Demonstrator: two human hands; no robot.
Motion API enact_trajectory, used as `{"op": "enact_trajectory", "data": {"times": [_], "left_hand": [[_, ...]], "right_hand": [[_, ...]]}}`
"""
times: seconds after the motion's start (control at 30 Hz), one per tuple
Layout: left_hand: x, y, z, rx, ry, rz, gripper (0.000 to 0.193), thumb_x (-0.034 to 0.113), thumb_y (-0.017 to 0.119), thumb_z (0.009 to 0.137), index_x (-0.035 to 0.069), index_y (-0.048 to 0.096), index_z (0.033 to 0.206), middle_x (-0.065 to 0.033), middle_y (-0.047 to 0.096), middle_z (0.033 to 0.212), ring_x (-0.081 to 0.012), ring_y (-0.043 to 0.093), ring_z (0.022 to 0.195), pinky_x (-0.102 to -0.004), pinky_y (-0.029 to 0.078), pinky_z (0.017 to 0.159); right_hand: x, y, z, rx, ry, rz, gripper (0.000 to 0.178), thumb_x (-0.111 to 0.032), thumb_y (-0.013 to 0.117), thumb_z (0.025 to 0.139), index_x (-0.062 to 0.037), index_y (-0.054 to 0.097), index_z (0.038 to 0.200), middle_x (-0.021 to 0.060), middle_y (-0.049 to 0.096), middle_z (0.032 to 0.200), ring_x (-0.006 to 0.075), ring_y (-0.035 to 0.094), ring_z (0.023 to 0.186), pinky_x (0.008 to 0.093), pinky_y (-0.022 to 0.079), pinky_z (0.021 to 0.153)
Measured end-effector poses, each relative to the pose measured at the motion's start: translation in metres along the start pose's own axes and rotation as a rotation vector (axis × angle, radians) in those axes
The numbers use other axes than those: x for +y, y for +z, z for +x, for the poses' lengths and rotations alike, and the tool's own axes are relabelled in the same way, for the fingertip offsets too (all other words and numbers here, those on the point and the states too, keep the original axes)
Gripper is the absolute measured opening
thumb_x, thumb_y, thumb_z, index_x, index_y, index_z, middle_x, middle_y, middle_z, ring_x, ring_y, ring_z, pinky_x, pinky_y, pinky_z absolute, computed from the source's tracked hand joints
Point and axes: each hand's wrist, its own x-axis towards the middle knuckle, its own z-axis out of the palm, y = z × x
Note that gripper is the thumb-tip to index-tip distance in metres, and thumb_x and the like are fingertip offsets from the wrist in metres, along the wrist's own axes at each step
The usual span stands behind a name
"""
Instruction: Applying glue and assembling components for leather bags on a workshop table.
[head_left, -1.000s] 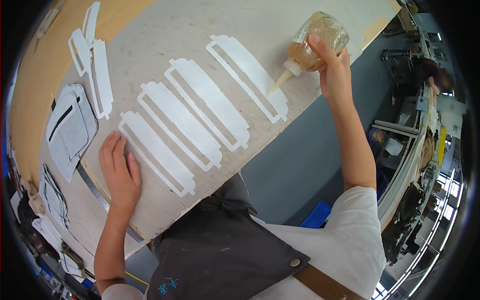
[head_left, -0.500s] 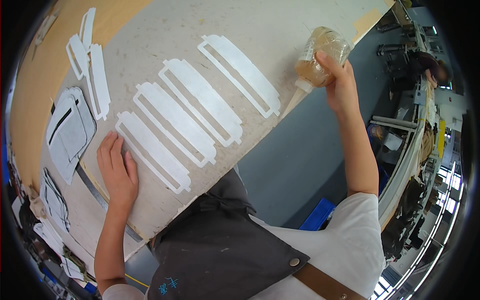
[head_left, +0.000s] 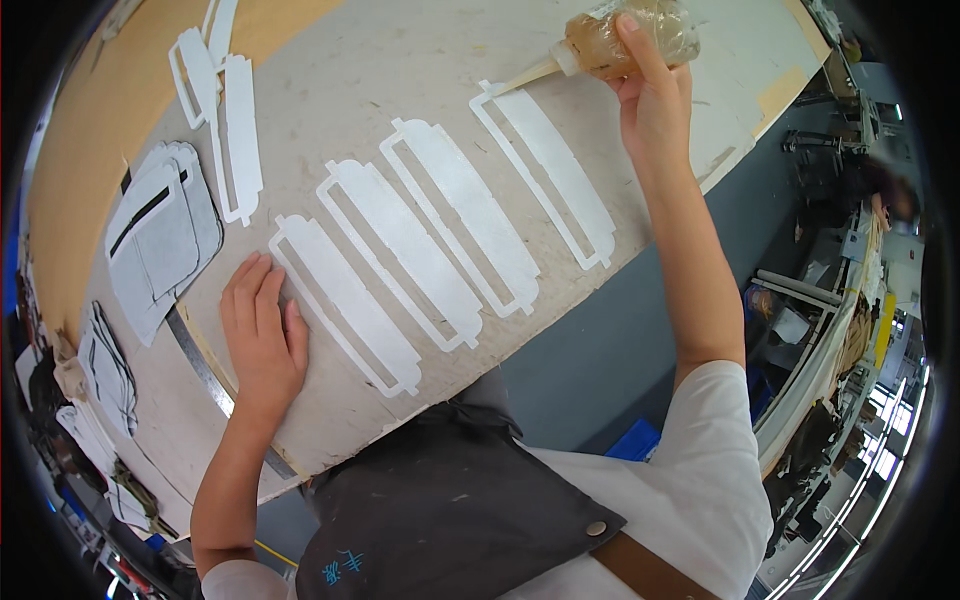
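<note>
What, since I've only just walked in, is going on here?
A person's right hand grips a clear bottle of amber liquid, the tip of its nozzle at the far end of the rightmost white slotted piece; whether they touch is unclear. Four such pieces lie in a row on the table. The left hand rests by the leftmost piece, holding nothing. Further left lie more white pieces and stacked grey pieces.

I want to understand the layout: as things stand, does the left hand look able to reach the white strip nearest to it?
Yes, most likely: the left hand rests on the table right beside that white strip, and nothing visible lies between them.
</note>
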Motion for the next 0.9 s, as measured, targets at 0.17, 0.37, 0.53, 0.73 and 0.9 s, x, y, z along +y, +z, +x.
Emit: {"op": "enact_trajectory", "data": {"times": [0.17,0.37,0.53,0.73,0.9], "left_hand": [[-0.001,-0.001,-0.001,-0.009,-0.009,-0.005,0.034,-0.003,0.054,0.085,-0.006,0.053,0.119,-0.0219,0.051,0.128,-0.0402,0.048,0.124,-0.0464,0.036,0.106],[-0.001,-0.001,0.0,0.004,0.025,0.02,0.035,-0.001,0.057,0.084,-0.005,0.053,0.118,-0.0209,0.052,0.128,-0.0392,0.049,0.123,-0.0462,0.038,0.103],[-0.001,0.001,0.0,0.003,0.015,-0.005,0.034,-0.003,0.054,0.086,-0.006,0.053,0.12,-0.0221,0.051,0.128,-0.04,0.047,0.124,-0.0467,0.036,0.106],[-0.001,0.002,0.0,0.012,0.008,-0.004,0.032,-0.002,0.053,0.086,-0.006,0.053,0.119,-0.0223,0.051,0.128,-0.0399,0.047,0.123,-0.0458,0.036,0.106],[0.0,0.002,0.003,0.04,0.032,0.02,0.032,-0.003,0.057,0.083,-0.006,0.054,0.115,-0.0213,0.052,0.126,-0.0393,0.049,0.122,-0.0456,0.038,0.103]], "right_hand": [[-0.007,0.025,-0.007,0.06,0.027,-0.005,0.046,-0.026,0.072,0.089,-0.0033,0.05,0.122,0.0062,0.061,0.103,0.0155,0.063,0.092,0.0305,0.054,0.075],[0.002,0.009,0.001,-0.021,0.06,-0.043,0.041,-0.025,0.071,0.089,-0.0023,0.054,0.118,0.0058,0.062,0.103,0.0156,0.063,0.094,0.0333,0.054,0.08],[-0.005,0.006,-0.009,-0.046,0.045,-0.069,0.034,-0.023,0.07,0.089,-0.0018,0.06,0.113,0.0053,0.064,0.102,0.0149,0.063,0.094,0.035,0.053,0.082],[-0.018,0.001,-0.03,-0.002,0.066,-0.123,0.029,-0.024,0.073,0.082,-0.0031,0.062,0.098,0.0035,0.063,0.088,0.0117,0.059,0.076,0.0271,0.046,0.059],[-0.024,-0.015,-0.047,-0.013,0.096,-0.188,0.028,-0.025,0.071,0.083,-0.0033,0.061,0.098,0.002,0.062,0.087,0.0102,0.057,0.074,0.0245,0.041,0.056]]}}
